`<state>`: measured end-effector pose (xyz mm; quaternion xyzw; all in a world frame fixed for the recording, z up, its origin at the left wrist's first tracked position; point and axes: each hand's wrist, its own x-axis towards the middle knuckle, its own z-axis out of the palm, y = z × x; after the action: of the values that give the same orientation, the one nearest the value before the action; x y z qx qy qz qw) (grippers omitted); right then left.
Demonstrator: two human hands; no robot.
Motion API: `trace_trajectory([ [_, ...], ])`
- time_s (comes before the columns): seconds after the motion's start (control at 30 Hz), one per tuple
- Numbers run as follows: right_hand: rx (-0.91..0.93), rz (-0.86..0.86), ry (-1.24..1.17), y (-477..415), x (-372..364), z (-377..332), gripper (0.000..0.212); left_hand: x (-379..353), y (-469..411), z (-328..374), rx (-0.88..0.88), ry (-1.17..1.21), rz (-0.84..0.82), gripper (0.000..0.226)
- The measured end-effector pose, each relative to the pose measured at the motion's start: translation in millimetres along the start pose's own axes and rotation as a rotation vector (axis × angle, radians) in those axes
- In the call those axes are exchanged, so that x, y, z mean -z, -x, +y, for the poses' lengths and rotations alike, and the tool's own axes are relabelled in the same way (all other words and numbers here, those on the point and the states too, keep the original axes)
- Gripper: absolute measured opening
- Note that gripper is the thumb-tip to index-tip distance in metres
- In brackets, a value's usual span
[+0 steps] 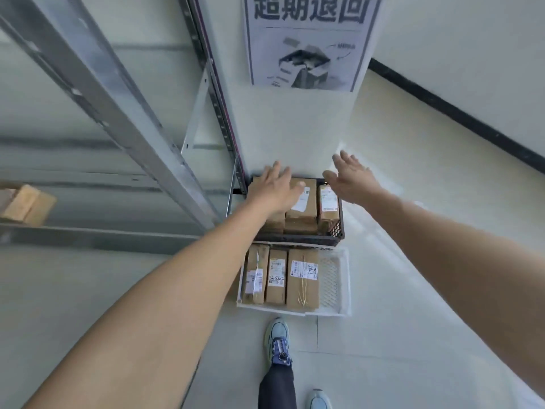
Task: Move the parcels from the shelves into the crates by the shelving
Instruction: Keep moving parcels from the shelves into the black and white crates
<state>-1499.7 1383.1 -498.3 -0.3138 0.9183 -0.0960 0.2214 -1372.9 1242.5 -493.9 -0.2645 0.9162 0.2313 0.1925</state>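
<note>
Two crates stand on the floor beside the shelving. The far black crate (339, 231) holds several brown cardboard parcels (306, 211). The near white crate (336, 278) holds three brown parcels (302, 280) lying side by side with white labels up. My left hand (275, 187) hovers flat over the left parcels in the black crate, fingers spread, nothing in it; whether it touches them I cannot tell. My right hand (351, 178) is open, palm facing left, above the black crate's right rim. One brown parcel (28, 205) lies on a shelf at far left.
Grey metal shelving (124, 119) fills the left half, with its upright next to the black crate. A white pillar carries a printed poster (306, 45). My feet in light blue shoes (277, 340) stand on the pale floor just before the white crate.
</note>
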Motion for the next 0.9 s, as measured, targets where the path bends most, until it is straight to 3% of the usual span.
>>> trace_trajectory([
  [0.47,0.236,0.245,0.034,169.7,164.3,-94.1,0.062,131.6,234.1,63.2,0.077,-0.018,0.281,0.067],
  [0.9,0.502,0.291,0.138,246.7,189.7,-224.0,0.066,179.7,379.0,-17.5,0.240,0.031,0.430,0.068],
])
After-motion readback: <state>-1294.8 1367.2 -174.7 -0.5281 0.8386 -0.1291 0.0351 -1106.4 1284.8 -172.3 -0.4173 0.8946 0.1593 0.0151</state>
